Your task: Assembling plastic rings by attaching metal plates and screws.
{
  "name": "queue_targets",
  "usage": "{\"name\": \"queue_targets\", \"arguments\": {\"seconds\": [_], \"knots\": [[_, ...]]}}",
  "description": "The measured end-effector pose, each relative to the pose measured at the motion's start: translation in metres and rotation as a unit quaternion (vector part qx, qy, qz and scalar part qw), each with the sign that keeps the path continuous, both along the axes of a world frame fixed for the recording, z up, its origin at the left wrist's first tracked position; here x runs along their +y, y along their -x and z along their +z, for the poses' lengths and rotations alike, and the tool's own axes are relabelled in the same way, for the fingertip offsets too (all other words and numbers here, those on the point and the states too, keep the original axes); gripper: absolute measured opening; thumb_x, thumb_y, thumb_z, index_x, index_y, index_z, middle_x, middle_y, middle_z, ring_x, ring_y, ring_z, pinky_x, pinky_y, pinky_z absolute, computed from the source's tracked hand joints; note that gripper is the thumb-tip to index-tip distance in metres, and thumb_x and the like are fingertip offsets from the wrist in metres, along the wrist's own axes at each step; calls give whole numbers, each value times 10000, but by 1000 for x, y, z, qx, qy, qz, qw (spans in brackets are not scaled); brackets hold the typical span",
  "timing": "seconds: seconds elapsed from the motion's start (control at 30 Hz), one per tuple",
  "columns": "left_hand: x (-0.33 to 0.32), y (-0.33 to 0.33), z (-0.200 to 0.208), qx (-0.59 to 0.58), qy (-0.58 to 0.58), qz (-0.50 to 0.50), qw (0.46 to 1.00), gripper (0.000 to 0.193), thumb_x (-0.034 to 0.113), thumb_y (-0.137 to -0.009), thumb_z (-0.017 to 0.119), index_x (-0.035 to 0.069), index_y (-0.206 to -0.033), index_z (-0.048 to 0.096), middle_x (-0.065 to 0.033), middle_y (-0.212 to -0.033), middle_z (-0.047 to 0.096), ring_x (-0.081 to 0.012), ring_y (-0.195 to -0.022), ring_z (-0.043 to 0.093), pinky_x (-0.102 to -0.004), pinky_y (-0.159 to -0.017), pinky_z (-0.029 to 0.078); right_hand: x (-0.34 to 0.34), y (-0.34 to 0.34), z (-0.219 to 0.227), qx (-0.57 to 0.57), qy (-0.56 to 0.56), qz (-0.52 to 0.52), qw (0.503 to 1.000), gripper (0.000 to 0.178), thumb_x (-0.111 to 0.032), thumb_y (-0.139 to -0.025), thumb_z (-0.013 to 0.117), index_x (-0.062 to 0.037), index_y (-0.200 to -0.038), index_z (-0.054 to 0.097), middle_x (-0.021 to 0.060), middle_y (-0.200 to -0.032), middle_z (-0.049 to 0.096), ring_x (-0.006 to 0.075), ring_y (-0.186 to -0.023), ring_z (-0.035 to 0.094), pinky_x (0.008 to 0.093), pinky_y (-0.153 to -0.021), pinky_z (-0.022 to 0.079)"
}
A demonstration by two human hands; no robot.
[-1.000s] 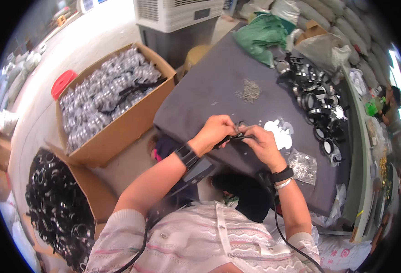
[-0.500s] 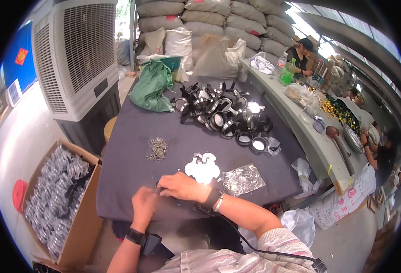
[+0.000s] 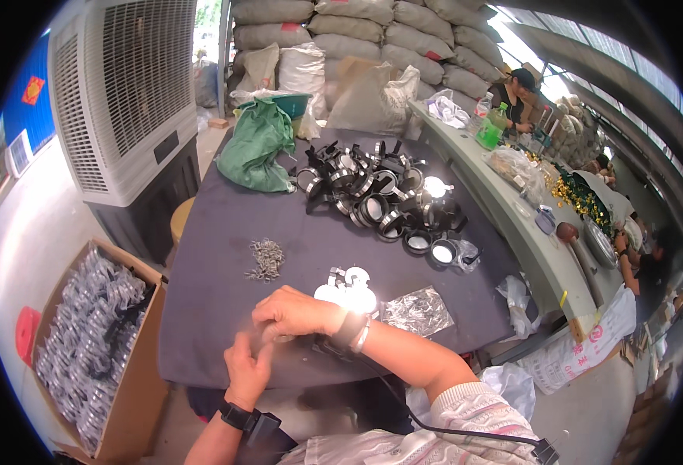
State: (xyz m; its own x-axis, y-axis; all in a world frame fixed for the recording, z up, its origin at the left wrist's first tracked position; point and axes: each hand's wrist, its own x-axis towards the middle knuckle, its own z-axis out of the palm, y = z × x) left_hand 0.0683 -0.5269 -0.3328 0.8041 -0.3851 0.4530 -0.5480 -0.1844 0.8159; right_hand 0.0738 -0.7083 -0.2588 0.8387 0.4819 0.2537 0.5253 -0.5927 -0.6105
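Observation:
Close to the table's front edge, my left hand (image 3: 247,370) and my right hand (image 3: 299,313) meet with fingers closed. Between their fingertips is a small thing, blurred and mostly covered, whose kind I cannot make out. Just beyond my right hand lie shiny round white discs (image 3: 355,297), overlapping in a cluster. A clear bag of small metal parts (image 3: 417,311) rests right of the discs. Beyond my left hand, a loose heap of small metal pieces (image 3: 265,259) sits on the dark table (image 3: 210,310).
Black round-framed pieces (image 3: 372,208) are piled at the table's far side, beside a green sack (image 3: 256,147). A carton (image 3: 136,387) of wrapped parts stands at left, below an air cooler (image 3: 128,93). At right, people work along a long bench (image 3: 504,205).
My right hand has moved slightly left and up. My left hand has turned, its fingers now pointing up toward the right one. The view has shifted a little.

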Motion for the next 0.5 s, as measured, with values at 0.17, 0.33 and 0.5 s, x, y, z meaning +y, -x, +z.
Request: {"name": "queue_targets", "arguments": {"seconds": [0.17, 0.33, 0.5], "knots": [[-2, 1, 0, 2, -4, 8, 1000, 255, 112, -758, 673, -10, -950, 560, -211, -736, 625, -395, -665, 624, -400, -579, 484, 3, 4, 1, 39, 23, -21, 999, 191, -176, -692, 679, -32, -789, 598, 99, -710, 600, 301, -691, 595, 388, -602, 442], [-3, 2, -3, -36, 34, 12, 999, 220, 79, -748, 676, -26, -855, 514, -135, -646, 574, -199, -566, 556, -328, -550, 443, 11, 37, -21, -43, 8, -113, 993, 193, -173, -713, 683, -41, -833, 611, 97, -795, 614, 312, -737, 592, 407, -634, 444], [7, -1, -14, 89, 64, -93, 990, 109, 74, -812, 611, -2, -869, 556, -29, -665, 573, -94, -530, 507, -242, -470, 402, 3, 59, -37, 27, -172, -149, 973, 165, -110, -759, 679, -27, -873, 594, 88, -809, 609, 237, -688, 598, 338, -629, 469]]}}
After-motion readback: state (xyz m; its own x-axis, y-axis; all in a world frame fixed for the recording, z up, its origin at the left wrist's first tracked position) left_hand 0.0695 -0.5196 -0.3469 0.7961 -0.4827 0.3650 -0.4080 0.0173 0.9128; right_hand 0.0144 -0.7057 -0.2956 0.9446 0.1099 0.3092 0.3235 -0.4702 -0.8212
